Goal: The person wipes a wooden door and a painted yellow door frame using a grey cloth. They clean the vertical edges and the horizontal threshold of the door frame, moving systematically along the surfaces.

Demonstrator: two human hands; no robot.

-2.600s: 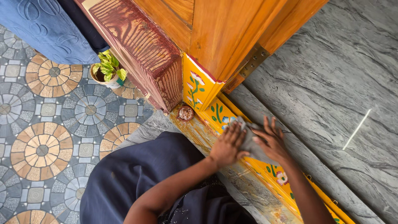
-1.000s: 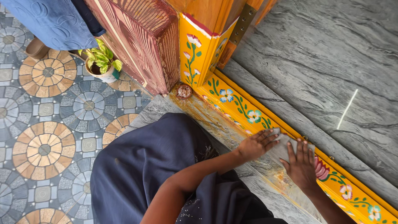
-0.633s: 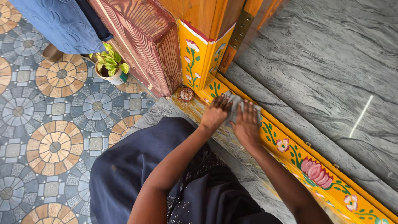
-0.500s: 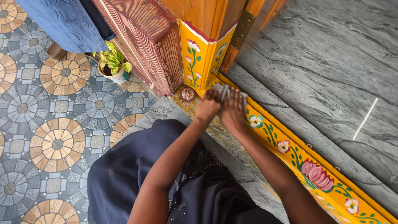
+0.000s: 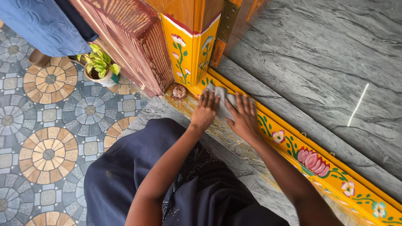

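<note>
Head view, nearest first: what are the person's hands doing?

— The left hand [image 5: 204, 113] and the right hand [image 5: 243, 117] lie side by side, fingers spread flat, both pressing a grey cloth [image 5: 222, 102] onto the yellow painted threshold [image 5: 318, 167]. Neither is clenched; they pin the cloth rather than grip it.

— Where exactly is the cloth?

— At the end of the threshold near the door frame post [image 5: 186, 54], partly under both palms.

— What could go wrong?

— Beyond the left hand sits a small round dish [image 5: 179, 91], close to its fingers; a wide sideways stroke would likely knock it. Hard rubbing might also smear or scuff the painted flowers [image 5: 312, 161]. Farther off, the potted plant [image 5: 99, 69] stands on the patterned tiles [image 5: 48, 121], well apart and in less danger.
</note>
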